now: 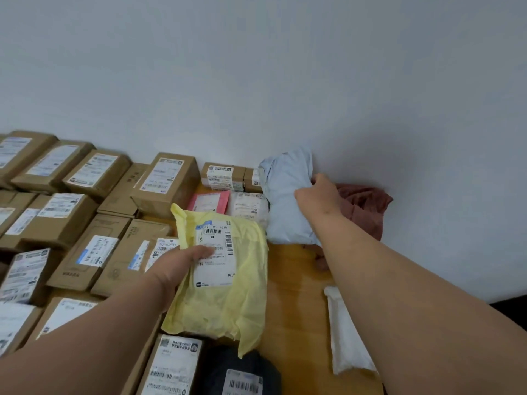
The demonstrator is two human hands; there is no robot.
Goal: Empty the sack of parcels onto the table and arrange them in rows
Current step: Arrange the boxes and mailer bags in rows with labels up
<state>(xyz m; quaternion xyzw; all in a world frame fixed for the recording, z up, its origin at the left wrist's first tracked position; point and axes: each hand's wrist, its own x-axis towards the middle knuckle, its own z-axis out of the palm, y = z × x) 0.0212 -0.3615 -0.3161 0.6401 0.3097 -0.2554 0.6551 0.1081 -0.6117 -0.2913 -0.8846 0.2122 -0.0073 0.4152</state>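
Observation:
My left hand [182, 263] grips a yellow plastic parcel [228, 303] by its left edge, thumb on the white shipping label, holding it over the table's middle. My right hand [322, 195] reaches to the far wall and clutches the right side of a pale blue soft parcel [285, 203]. A dark red soft parcel [365, 206] lies just behind that hand against the wall. Several cardboard boxes [85, 252] with labels stand in rows across the left of the wooden table [296, 292]. The sack is not in view.
A pink mailer [209, 202] and a white mailer [248, 206] lie beyond the yellow parcel, with small boxes [222, 175] behind them. A white padded parcel [345, 337] lies under my right forearm. A black bag [242, 374] sits at the near edge. A grey wall bounds the far side.

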